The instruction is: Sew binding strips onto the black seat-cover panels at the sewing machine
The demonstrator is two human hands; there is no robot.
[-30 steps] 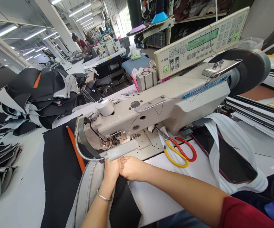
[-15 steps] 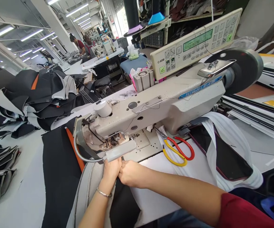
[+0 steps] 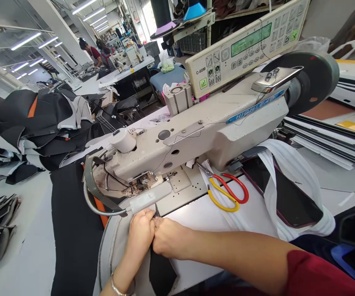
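Observation:
My left hand [image 3: 142, 229], with a silver bracelet at the wrist, is closed on the edge of a grey and black fabric piece [image 3: 163, 267]. Pressed against it, my right hand [image 3: 173, 238] is closed on the same edge, its fingers curled and partly hidden. Both hands are just in front of the sewing machine [image 3: 192, 129], below the white lamp bar by its needle area. The needle itself is hidden behind that bar. Grey padded layers of the piece curve down to the left of my left wrist.
Scissors [image 3: 227, 191] with red and yellow handles lie right of my hands. Beyond them are a white strap [image 3: 288, 156] and a dark phone [image 3: 300, 201]. A black panel [image 3: 75, 230] and heaped cut pieces [image 3: 42, 127] lie left. Two people work at the back.
Both hands have slid slightly towards me along the fabric, and my left wrist is lower. The whole view has shifted a little. The scissors stay in the same place on the table.

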